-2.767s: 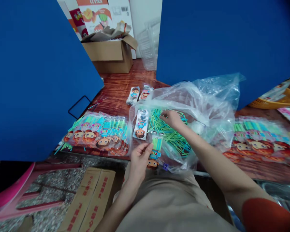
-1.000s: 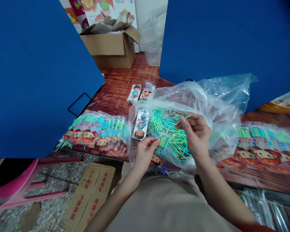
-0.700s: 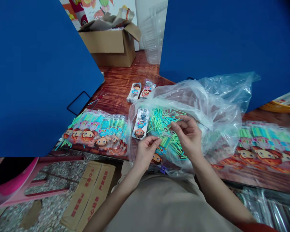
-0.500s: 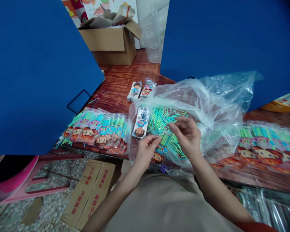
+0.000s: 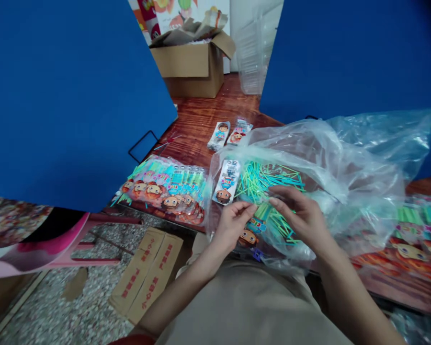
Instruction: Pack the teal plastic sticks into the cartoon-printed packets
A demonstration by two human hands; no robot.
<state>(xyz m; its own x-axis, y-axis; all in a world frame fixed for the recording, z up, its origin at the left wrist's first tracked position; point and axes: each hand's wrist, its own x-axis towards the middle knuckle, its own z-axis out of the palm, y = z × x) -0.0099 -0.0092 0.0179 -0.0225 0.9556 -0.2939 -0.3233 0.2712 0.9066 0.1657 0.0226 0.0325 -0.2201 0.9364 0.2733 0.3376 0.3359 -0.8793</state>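
A small printed packet with green sticks hangs below my left hand, whose thumb and fingertips pinch its upper edge. Just right of it, my right hand has thumb and fingers close together near the packet's top; what they hold is too small to make out. Loose green and blue sticks lie on a large clear plastic bag under and behind both hands. A stack of flat printed packets lies left of the sticks.
Filled packets overlap in a row on the left, others on the right. Two small packet stacks lie behind the bag. An open carton stands at the back between blue panels. A pink chair is at lower left.
The view has shifted, so the table and bag appear further right. My right hand's fingers have come nearer the packet's top, while my left hand keeps its pinch.
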